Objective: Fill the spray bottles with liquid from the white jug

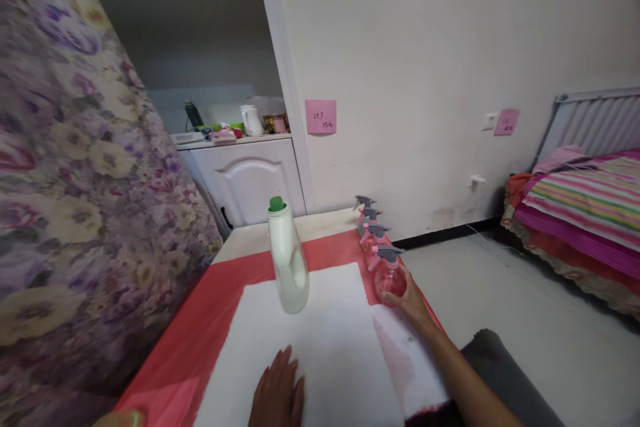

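My right hand [407,297] is wrapped round the clear pink body of the nearest spray bottle [390,278], which has a grey and pink trigger head. Behind it, several similar spray bottles [376,235] stand in a row along the table's right edge. My left hand [278,390] lies flat with its fingers apart on the white cloth [340,327], holding nothing. Beyond that hand, a pale green jug [287,263] with a handle stands upright on the cloth's far left part, a green piece at its mouth.
A red cover [225,287] lies on the table under the cloth. At the bottom left edge, a partly cut-off yellowish object [120,419] shows. A floral curtain [75,213] hangs at left; a cabinet [250,180] and wall stand behind. On the right is a bed [590,200].
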### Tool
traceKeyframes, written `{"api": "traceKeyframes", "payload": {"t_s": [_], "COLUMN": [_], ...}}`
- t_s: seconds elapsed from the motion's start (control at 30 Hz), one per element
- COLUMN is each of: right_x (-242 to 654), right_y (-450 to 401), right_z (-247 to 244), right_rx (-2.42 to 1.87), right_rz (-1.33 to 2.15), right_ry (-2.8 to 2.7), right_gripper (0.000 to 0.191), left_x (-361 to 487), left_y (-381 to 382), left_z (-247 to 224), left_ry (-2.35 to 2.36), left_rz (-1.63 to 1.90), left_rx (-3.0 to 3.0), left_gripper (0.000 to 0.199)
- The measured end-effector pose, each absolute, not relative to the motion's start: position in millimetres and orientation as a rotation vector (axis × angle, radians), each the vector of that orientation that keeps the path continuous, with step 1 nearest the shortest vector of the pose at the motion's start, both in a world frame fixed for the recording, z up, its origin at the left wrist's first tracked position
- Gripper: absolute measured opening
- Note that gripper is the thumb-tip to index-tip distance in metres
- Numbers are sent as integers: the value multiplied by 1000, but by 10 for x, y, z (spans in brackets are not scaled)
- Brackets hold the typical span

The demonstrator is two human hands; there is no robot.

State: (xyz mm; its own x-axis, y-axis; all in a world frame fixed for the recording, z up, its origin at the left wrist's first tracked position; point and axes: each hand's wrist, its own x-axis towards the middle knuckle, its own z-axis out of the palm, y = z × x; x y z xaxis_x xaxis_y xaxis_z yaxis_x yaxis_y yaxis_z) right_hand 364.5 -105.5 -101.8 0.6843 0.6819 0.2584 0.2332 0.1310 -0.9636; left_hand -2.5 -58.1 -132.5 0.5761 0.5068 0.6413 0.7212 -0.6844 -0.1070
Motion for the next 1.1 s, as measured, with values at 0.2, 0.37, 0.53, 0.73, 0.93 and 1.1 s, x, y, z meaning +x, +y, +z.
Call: {"api": "traceKeyframes", "payload": {"t_s": [0.2,0.37,0.53,0.73,0.93,1.1], "right_x": [3766,3620,2812,2087,2045,2066], "right_y": [-1290,-1571,-1756,-1773,-1709,-1773], "right_z": [-971,-816,-802,-1074,-1354,-1337], "right_rx": [-1487,-1456,-1372,-1189,-1286,-1205], "right_rz": [287,151,274,633,629,458], "right_ry": [-738,-761,-1381,-2038,-2162,-2078], "right_gripper": [82,41,35,72,76,60], "left_x": [-19,-43,-70,-139,-300,-266], "left_y": [-592,-626,-730,-844,-895,-1021], "left_z": [-1330,-1317,-1373,-1392,-1295,-750], "left_ry": [-982,-980,-980,-849,-787,-1179], "left_rz": [-788,-752,-676,-621,-685,-1101], "left_rx": [-2424,-2420,-2441,-2376,-2504,-2909], "left_gripper": [28,30,43,50,43,28]}}
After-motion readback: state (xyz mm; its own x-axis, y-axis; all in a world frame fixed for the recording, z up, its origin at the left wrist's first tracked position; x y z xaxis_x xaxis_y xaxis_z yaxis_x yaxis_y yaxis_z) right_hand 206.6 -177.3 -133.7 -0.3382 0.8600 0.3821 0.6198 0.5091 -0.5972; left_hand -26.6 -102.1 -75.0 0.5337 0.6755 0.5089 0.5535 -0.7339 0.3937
